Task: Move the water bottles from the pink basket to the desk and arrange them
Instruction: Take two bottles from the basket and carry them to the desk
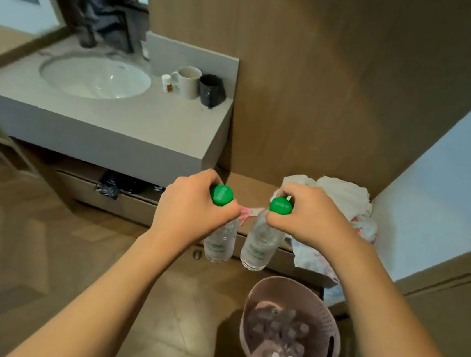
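The left hand (190, 206) is gripping one water bottle (220, 243) by its green cap and the right hand (309, 217) is gripping another bottle (260, 248) the same way, both hanging in the air above the floor. Holding tight at the necks and carrying them slowly should keep them from slipping. The pink basket (325, 323) is sitting on the floor by the right arm, with more bottles (280, 338) inside.
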A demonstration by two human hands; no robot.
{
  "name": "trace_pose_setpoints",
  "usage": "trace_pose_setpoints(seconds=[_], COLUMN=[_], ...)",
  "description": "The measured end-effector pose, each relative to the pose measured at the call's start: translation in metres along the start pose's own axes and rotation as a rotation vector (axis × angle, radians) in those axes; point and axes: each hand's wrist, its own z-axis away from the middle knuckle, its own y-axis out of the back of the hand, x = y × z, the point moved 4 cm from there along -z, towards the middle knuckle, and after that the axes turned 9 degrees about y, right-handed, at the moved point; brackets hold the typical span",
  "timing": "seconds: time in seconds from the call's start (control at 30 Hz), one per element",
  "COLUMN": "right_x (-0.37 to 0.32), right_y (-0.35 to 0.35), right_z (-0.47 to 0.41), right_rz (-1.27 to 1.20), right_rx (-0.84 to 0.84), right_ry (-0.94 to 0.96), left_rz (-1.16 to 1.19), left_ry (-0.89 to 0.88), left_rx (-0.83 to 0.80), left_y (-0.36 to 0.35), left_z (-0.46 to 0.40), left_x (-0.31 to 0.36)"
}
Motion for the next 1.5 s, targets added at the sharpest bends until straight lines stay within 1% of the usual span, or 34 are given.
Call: trace_pose_setpoints(seconds=[0.1,0.37,0.6,0.83,0.97,1.1,1.2,1.4,1.5], right_x=[-0.044,-0.153,-0.243,-0.331,-0.379,-0.425,-0.459,-0.527,-0.556], right_y=[-0.016,-0.069,-0.115,-0.164,-0.193,-0.226,-0.25,-0.292,-0.311], right_z=[-0.035,-0.129,-0.223,-0.308,-0.35,-0.391,-0.421,-0.481,-0.512], right_rz=[0.003,0.046,0.054,0.036,-0.01,-0.025,-0.007,-0.016,-0.041], right_rx=[-0.022,-0.17,-0.257,-0.342,-0.396,-0.405,-0.403,-0.39,-0.376], right_ry=[0.079,0.315,0.513,0.719,0.761,0.785,0.787,0.738,0.714], left_rz=[0.002,0.016,-0.003,-0.045,-0.071,-0.079,-0.056,-0.064,-0.068], left_ry=[0.072,0.261,0.398,0.51,0.581,0.642,0.679,0.599,0.582], left_rx=[0.07,0.282,0.443,0.582,0.621,0.667,0.665,0.67,0.648], left_y=[0.032,0.107,0.167,0.23,0.263,0.296,0.321,0.377,0.403], left_z=[-0.012,-0.037,-0.069,-0.106,-0.128,-0.151,-0.169,-0.217,-0.246], left_x=[-0.039,-0.142,-0.226,-0.296,-0.34,-0.397,-0.442,-0.517,-0.549])
